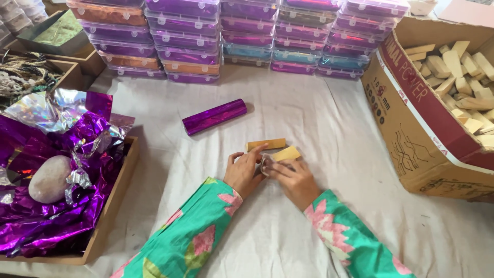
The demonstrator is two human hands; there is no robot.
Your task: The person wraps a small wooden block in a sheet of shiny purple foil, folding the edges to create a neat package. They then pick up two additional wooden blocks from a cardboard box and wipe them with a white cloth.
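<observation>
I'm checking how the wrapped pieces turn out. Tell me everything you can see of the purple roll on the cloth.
The purple roll is a short cylinder covered in shiny, slightly creased purple foil. It lies on its side on the white cloth, slanted, its right end higher in the picture. Nothing touches it; both hands work below it.
</observation>
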